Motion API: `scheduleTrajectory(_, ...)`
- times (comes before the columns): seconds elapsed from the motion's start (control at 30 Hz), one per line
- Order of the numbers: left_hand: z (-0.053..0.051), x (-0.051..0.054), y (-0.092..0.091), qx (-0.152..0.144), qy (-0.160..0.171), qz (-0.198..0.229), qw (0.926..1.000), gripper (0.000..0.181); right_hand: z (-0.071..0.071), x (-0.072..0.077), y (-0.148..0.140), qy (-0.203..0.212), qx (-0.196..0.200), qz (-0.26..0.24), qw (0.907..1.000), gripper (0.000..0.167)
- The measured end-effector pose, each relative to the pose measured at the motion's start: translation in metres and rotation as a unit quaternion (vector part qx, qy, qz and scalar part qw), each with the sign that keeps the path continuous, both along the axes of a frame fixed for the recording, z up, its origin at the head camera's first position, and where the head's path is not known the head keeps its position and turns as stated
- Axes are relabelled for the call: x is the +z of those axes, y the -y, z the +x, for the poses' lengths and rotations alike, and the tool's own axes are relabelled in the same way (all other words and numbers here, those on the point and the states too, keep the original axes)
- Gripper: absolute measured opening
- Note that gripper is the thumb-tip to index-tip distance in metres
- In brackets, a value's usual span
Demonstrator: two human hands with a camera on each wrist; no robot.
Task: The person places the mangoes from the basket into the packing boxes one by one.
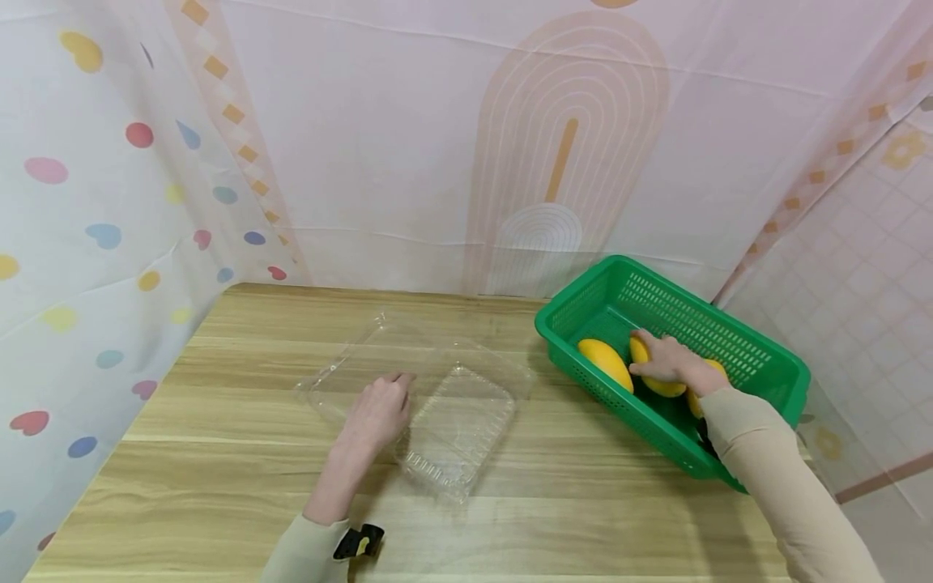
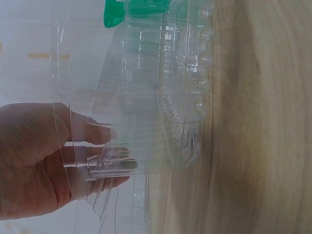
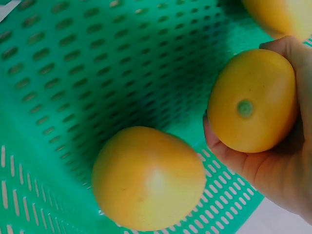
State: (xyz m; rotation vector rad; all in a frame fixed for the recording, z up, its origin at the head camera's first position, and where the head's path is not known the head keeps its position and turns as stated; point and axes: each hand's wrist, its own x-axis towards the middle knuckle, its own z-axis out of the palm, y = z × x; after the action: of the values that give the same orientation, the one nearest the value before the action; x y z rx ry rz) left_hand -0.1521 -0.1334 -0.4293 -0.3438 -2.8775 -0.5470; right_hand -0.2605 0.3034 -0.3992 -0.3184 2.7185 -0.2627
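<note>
A clear plastic clamshell box [image 1: 461, 421] lies opened out on the table, its ribbed base on the right and its lid spread to the left. My left hand [image 1: 377, 411] holds it near the fold; in the left wrist view the thumb and fingers [image 2: 100, 132] pinch the thin plastic. Inside the green basket [image 1: 674, 437], my right hand [image 1: 672, 360] grips a yellow oval fruit [image 3: 252, 100], whose round greenish end spot faces the right wrist camera. Another yellow fruit [image 1: 607, 364] sits to its left in the basket, and a third [image 1: 717, 371] lies partly behind the right wrist.
The perforated basket stands at the table's right, angled, with raised walls around the fruit. Patterned cloth [image 1: 379, 146] hangs behind the wooden table [image 1: 219, 453] and along both sides.
</note>
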Motion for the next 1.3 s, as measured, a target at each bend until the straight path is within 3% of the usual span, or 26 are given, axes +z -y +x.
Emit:
scheduleTrajectory(0.37, 0.001, 0.002, 0.000, 0.007, 0.018, 0.008, 0.9998, 0.033, -0.001, 0.032, 0.011, -0.054, -0.027, -0.031, 0.9977, 0.070)
scheduleTrajectory(0.77, 0.001, 0.001, 0.000, 0.003, 0.007, 0.002, 1.0000, 0.029, 0.004, 0.075, 0.034, -0.087, -0.035, -0.057, 0.9940, 0.071)
scheduleTrajectory(1.03, 0.000, 0.000, 0.001, 0.003, -0.005, -0.004, 1.0000, 0.028, 0.012, 0.088, 0.067, -0.113, -0.037, -0.070, 0.9904, 0.072)
scheduleTrajectory(1.3, 0.001, 0.000, 0.002, 0.004, -0.003, -0.004, 1.0000, 0.027, 0.022, 0.092, 0.103, -0.127, -0.041, -0.088, 0.9871, 0.071)
